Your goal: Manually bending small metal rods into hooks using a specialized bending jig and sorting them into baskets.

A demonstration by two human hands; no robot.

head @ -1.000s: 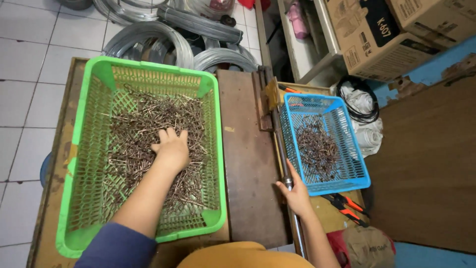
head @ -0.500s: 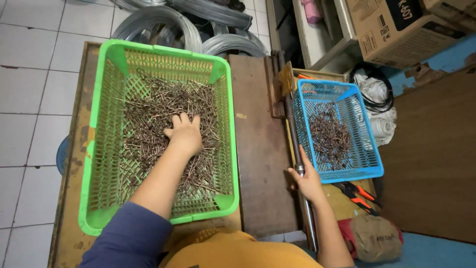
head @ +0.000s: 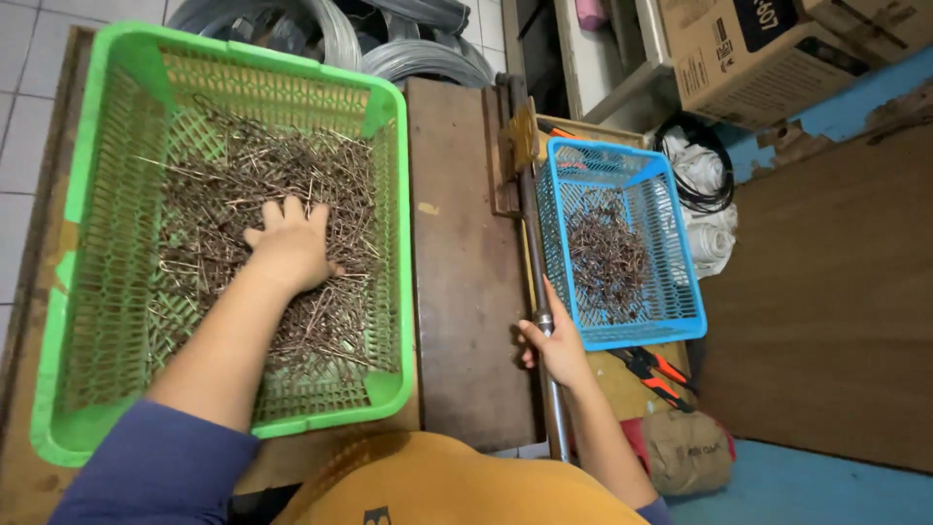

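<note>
Head view is showing us our left hand (head: 290, 248) lying palm down, fingers spread, on a heap of thin brown wire pieces (head: 253, 185) inside a green plastic basket (head: 117, 68); we cannot tell whether any pieces are being pinched beneath the palm. The heap is spreading out on all sides of that hand, thickest just ahead of the fingertips. Our right hand (head: 556, 348) is wrapping its fingers around a metal rod (head: 542, 321) that is running along the edge of the wooden counter (head: 465, 292), which is lying between our two hands. Just beyond and to the outer side of the right hand, a blue plastic basket (head: 641, 335) is holding a smaller pile of bent wire pieces (head: 607, 258). Close to the right wrist, orange-handled pliers (head: 653, 371) are lying beside a tan pouch (head: 690, 452). Well ahead of the left hand, coils of grey wire (head: 418, 53) are resting on the floor, and cardboard boxes (head: 748, 49) are standing far ahead of the right hand.
</note>
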